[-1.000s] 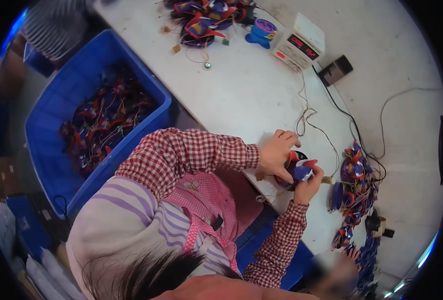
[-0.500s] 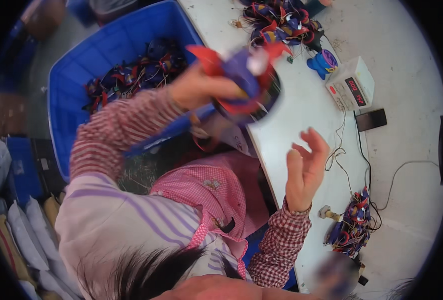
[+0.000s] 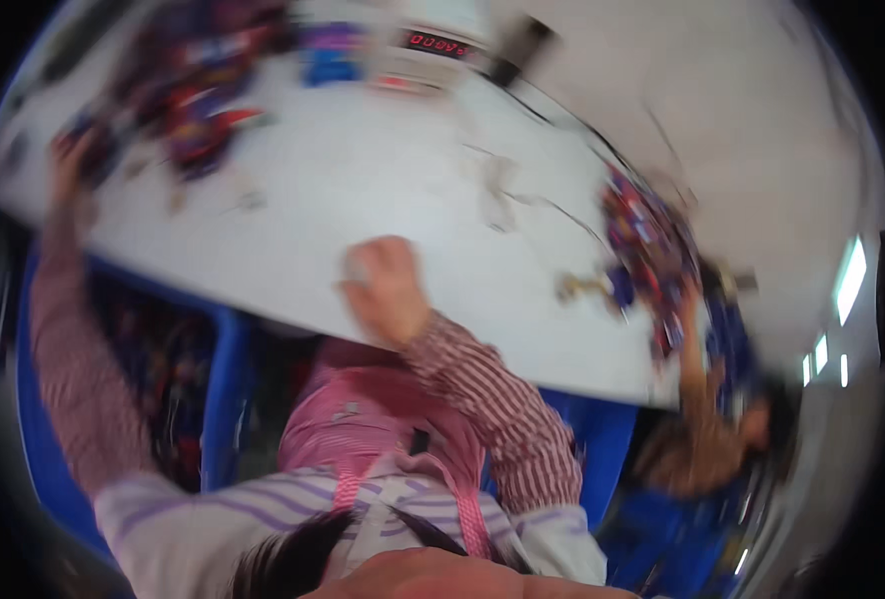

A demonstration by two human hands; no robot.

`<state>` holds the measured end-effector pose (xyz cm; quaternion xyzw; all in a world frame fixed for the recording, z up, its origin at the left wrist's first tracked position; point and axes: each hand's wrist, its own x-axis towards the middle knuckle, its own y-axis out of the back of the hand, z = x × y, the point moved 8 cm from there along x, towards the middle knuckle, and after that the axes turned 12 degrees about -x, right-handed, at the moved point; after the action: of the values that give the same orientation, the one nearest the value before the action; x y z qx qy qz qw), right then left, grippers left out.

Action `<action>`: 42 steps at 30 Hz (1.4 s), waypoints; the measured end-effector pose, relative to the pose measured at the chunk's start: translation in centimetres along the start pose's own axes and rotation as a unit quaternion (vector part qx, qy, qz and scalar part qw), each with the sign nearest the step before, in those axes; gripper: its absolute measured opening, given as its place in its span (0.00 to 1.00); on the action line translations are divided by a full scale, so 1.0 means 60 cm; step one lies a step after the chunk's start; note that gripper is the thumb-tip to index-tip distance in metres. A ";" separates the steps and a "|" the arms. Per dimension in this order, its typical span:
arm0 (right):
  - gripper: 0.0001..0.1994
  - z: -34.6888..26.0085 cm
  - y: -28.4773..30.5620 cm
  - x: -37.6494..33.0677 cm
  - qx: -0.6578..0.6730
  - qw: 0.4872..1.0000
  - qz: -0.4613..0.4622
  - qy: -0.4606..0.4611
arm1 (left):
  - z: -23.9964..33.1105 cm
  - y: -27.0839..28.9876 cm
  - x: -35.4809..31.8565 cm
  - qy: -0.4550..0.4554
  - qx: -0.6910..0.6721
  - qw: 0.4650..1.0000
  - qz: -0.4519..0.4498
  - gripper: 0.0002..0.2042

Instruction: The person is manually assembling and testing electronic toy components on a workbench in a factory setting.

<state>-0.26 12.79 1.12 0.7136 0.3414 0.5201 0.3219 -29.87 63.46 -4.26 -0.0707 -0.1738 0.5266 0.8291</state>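
At the far left of the table, my left hand [image 3: 69, 158] is stretched out with its fingers against a dark purple toy piece [image 3: 100, 148]. Blur hides the finer shape of this piece, but my fingers appear closed around its near side. Close beside it lies a heap of purple and red toy pieces [image 3: 201, 125]. Over the table's front edge, in front of my body, my right hand [image 3: 391, 290] is closed with its fingers curled in. Whether anything is inside it cannot be made out.
A blue tub [image 3: 225, 399] with many toy pieces stands below the table at left. On the white table [image 3: 363, 180] are a blue-purple object [image 3: 333, 55], a box with a red display [image 3: 430, 50], a dark phone [image 3: 522, 50] and cables. A co-worker's hand [image 3: 690, 319] is by another heap [image 3: 647, 235].
My view has swung to the right. The left hand has gone from holding a purple-and-red toy over the tub to the table's far left. My right hand's fingers, spread before, are now curled.
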 end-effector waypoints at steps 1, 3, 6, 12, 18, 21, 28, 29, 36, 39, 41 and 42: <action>0.17 0.010 0.007 0.007 0.000 1.000 0.002 -0.001 | 0.023 -0.004 0.018 0.039 0.236 0.971 0.016 0.21; 0.16 0.024 0.001 0.010 -0.010 1.000 -0.009 -0.018 | -0.053 -0.109 -0.003 0.050 0.213 0.973 -0.074 0.21; 0.15 0.060 0.031 0.004 -0.019 0.999 -0.004 -0.035 | -0.183 -0.047 0.093 0.056 0.211 0.967 -0.133 0.21; 0.16 0.089 0.154 -0.026 0.067 0.993 0.095 -0.015 | -0.194 0.163 0.165 0.040 0.263 0.955 -0.135 0.20; 0.10 0.314 0.365 -0.214 0.029 0.943 0.195 -0.267 | -0.130 0.143 0.054 0.016 0.295 0.948 -0.121 0.20; 0.07 0.392 0.431 -0.304 -0.008 0.918 0.214 -0.335 | -0.095 0.063 -0.020 0.001 0.313 0.944 -0.104 0.20; 0.07 0.480 0.526 -0.370 0.000 0.902 0.229 -0.366 | 0.068 -0.344 -0.220 -0.052 0.361 0.929 -0.059 0.20; 0.07 0.493 0.533 -0.367 0.009 0.904 0.226 -0.363 | 0.085 -0.390 -0.233 -0.061 0.368 0.927 -0.047 0.20; 0.06 0.539 0.543 -0.299 -0.115 0.951 0.166 -0.233 | 0.070 -0.951 -0.350 -0.016 0.198 0.936 -0.292 0.18; 0.05 0.562 0.545 -0.269 -0.146 0.960 0.140 -0.194 | 0.044 -1.252 -0.430 0.012 0.119 0.848 -0.516 0.18; 0.05 0.586 0.545 -0.237 -0.151 0.966 0.131 -0.164 | -0.007 -1.389 -0.444 -0.026 0.160 0.802 -0.575 0.21; 0.05 0.600 0.550 -0.229 -0.148 0.965 0.128 -0.173 | -0.059 -1.442 -0.437 -0.059 0.191 0.784 -0.587 0.23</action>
<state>36.29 -20.75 11.74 0.7747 0.1057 0.4707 0.4087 34.76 2.49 12.85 0.2360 -0.1256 -0.0363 0.9629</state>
